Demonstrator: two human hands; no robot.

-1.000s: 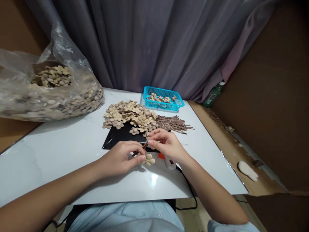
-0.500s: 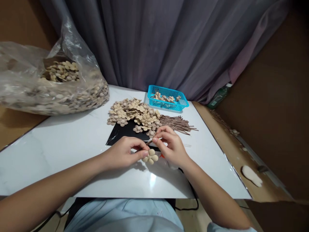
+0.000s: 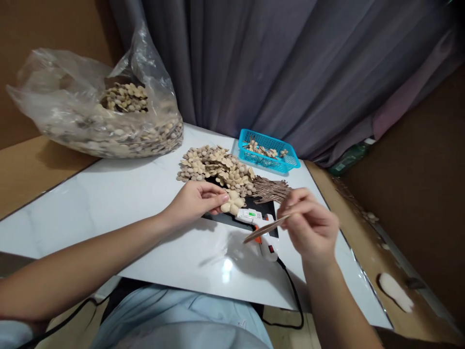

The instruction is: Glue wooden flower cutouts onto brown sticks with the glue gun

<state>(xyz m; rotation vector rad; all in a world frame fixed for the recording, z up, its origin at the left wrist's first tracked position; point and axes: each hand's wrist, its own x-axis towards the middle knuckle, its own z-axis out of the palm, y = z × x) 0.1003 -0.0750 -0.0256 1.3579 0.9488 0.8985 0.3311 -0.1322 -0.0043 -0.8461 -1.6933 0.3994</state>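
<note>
My left hand [image 3: 198, 201] pinches a beige flower [image 3: 233, 200] with rounded petals between thumb and fingers, near the front of the flower pile. Closed around one end of a thin brown stem [image 3: 265, 230], my right hand [image 3: 308, 225] is raised to the right; the stem points left and is smeared by motion. Beneath the stem lies a white glue gun [image 3: 269, 247] with an orange trigger, its nozzle end hidden by the flower. It rests partly on a black sheet [image 3: 227, 220].
Behind my hands spreads a pile of beige flowers [image 3: 218, 167], beside a bundle of brown stems [image 3: 271, 188]. A blue basket [image 3: 271, 165] holds some stemmed flowers. At left stands a clear plastic bag [image 3: 119, 133] full of flowers. A black cord [image 3: 296, 291] runs off the table's front edge.
My hands have moved apart: the right went rightward with the stem, the left moved up with the flower. The glue gun, mostly covered before, now shows. The view has shifted and tilted.
</note>
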